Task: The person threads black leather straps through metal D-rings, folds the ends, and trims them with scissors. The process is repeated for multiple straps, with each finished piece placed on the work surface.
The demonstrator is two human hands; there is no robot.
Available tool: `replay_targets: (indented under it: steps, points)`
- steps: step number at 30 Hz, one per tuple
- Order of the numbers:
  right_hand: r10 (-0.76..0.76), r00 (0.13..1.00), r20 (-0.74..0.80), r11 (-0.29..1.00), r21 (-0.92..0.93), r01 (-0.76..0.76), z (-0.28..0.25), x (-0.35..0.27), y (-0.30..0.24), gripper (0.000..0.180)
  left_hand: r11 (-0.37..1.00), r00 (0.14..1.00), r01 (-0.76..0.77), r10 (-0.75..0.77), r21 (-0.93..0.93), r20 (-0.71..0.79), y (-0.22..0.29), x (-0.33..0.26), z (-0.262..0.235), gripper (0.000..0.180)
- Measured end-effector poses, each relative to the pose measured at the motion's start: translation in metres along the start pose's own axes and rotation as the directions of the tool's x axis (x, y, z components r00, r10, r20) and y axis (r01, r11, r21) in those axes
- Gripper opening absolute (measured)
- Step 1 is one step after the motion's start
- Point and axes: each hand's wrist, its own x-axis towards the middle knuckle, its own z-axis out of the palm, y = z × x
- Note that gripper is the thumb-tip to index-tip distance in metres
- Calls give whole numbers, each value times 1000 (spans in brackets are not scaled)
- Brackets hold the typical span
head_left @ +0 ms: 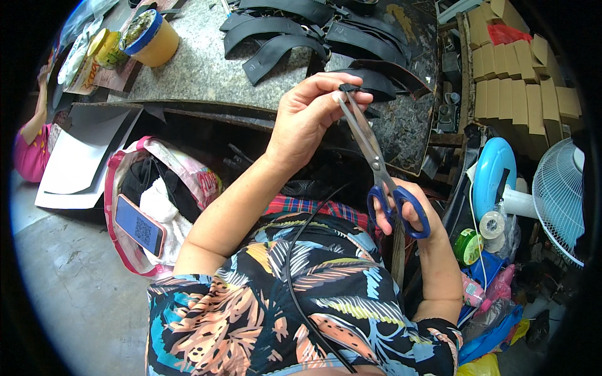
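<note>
My right hand [407, 210] is closed on a pair of scissors [376, 160], fingers through the dark blue handles. The blades point up and away, slightly parted, with their tips at a small black piece [350, 88]. That piece is pinched between the thumb and fingers of my left hand [313, 109]; its exact kind is too small to make out. Just beyond my hands, several black leather straps [282, 53] with metal rings lie in overlapping rows on the worktable. One strap [370, 81] is partly hidden behind my left fingers.
On the worktable [200, 72] stand a tub with a blue rim [150, 41] and a yellow jar [110, 50]. A bag [116, 169] holding a phone [139, 227] is at left. Cardboard boxes [514, 100] and a fan [561, 194] are at right. Another person's arm [36, 113] shows far left.
</note>
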Motion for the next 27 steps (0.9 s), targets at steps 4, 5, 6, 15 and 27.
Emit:
replay_targets:
  steps: [4, 5, 6, 15, 27]
  points:
    - [-20, 1000, -9, 1000, -10, 20, -3, 2, -1, 73, 1000, 1000, -10, 10, 0, 22, -1, 0, -1, 15]
    - [-14, 1000, -27, 999, -29, 13, -3, 2, -1, 74, 1000, 1000, -7, 7, 9, 23, -2, -1, -2, 15]
    - [-10, 999, -36, 1000, -30, 9, -3, 2, -1, 74, 1000, 1000, -4, 4, 18, 24, -2, -1, -2, 15]
    - [-6, 1000, -27, 997, 74, 8, 4, 2, 9, 74, 999, 999, -32, 31, 24, 32, -3, -2, -2, 13]
    - [-126, 978, -165, 980, -175, 97, -7, -2, -23, 22, 999, 1000, 1, -1, 50, -16, -1, -3, -3, 11]
